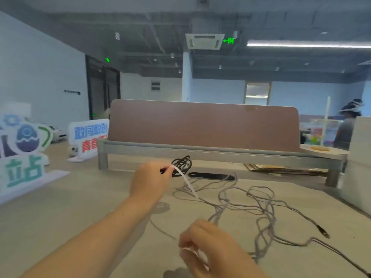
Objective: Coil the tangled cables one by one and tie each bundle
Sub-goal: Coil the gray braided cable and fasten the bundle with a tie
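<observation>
Black rubbery cable, wound into a small tight coil [181,164], hung in the air above the far side of the worktop [70,217] — our left grip [149,182] pinched it just where a white plastic tie [185,180] wrapped it, the tie's flat, stiff tail slanting down. Our right grip [212,247] sat low and near, fingers curled. Blur hid whether something pale lay between them, so we could not tell what it held.

Thin grey cable [261,209] sprawled in loose, crossing loops over the matte beige worktop, with one dark plug [323,231] out to the right.

Risks, as we judged them: so light a pinch could let the coil slip and spring open if the tie was not cinched — and dragging the grey loops by one end would likely tighten their knots.
</observation>
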Available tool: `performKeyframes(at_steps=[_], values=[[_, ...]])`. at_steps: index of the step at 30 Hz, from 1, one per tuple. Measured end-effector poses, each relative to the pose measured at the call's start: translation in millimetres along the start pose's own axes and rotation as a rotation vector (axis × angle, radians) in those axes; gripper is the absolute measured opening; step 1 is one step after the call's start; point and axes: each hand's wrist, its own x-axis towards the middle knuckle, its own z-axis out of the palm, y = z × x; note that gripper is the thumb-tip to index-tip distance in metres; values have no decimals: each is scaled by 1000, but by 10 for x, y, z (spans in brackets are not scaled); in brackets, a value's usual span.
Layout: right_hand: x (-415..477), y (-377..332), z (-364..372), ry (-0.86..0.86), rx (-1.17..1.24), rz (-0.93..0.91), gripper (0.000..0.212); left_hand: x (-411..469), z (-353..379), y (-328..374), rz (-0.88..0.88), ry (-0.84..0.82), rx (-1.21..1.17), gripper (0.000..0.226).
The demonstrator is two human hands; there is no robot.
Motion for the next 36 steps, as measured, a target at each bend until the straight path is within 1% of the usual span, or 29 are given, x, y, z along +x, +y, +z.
performKeyframes(at_steps=[1, 2, 3, 5, 7, 10, 11, 12, 14, 15, 17, 18, 19, 21, 22, 23, 24, 25, 26, 28, 30, 32, 34, 36], values=[[136, -138, 191, -59, -3, 1, 28, -10, -95, -176, -65, 41, -31, 28], [228, -223, 333, -116, -22, 34, 35, -11, -139, -269, -119, 107, -82, 25], [395, -310, 541, -139, -17, 73, 35, 12, -255, -440, -185, 196, -118, 23], [638, -298, 859, -98, -10, 208, 28, 66, -354, -718, -375, 363, -199, 24], [898, -127, 1183, -31, 10, 327, 31, 124, -383, -1162, -567, 463, -259, 27], [1163, 233, 1325, 162, 122, 602, 34, 111, -310, -1555, -745, 427, -246, 26], [1259, 341, 1356, 201, 146, 670, 35, 137, -272, -1614, -778, 396, -262, 25], [1352, 438, 1398, 217, 147, 698, 35, 167, -226, -1639, -777, 342, -283, 23], [1515, 569, 1479, 179, 121, 691, 37, 220, -112, -1609, -713, 206, -288, 21], [1561, 596, 1512, 141, 102, 680, 40, 227, -45, -1583, -643, 114, -240, 22], [1629, 634, 1559, 46, 60, 658, 42, 206, 69, -1506, -501, -91, -117, 37], [1654, 645, 1562, 22, 48, 650, 40, 192, 113, -1489, -469, -142, -79, 44], [1667, 635, 1541, 14, 59, 654, 39, 182, 135, -1478, -455, -166, -71, 46], [1648, 631, 1535, 23, 87, 650, 39, 173, 143, -1406, -484, -177, -75, 38], [1617, 594, 1507, 41, 99, 643, 36, 165, 126, -1354, -495, -160, -73, 32], [1579, 540, 1447, 72, 131, 649, 26, 150, 89, -1270, -480, -135, -82, 31], [1541, 478, 1374, 93, 148, 653, 13, 141, 44, -1181, -428, -94, -94, 40], [1505, 410, 1273, 116, 159, 658, 12, 132, -13, -1050, -343, -30, -111, 50], [1459, 353, 1141, 147, 174, 667, 17, 131, -56, -885, -234, 28, -132, 57], [1378, 264, 870, 220, 202, 668, 23, 115, -99, -497, -63, 73, -190, 59], [1246, 233, 546, 277, 214, 652, 30, 63, -24, -56, 19, 55, -269, 54], [1057, 264, 191, 368, 198, 586, 28, -10, 102, 394, 77, 11, -339, 51], [832, 393, -197, 507, 158, 541, 24, -91, 269, 780, 129, -38, -389, 50], [478, 629, -645, 658, 79, 558, 21, -215, 519, 1187, 179, -119, -410, 46]])
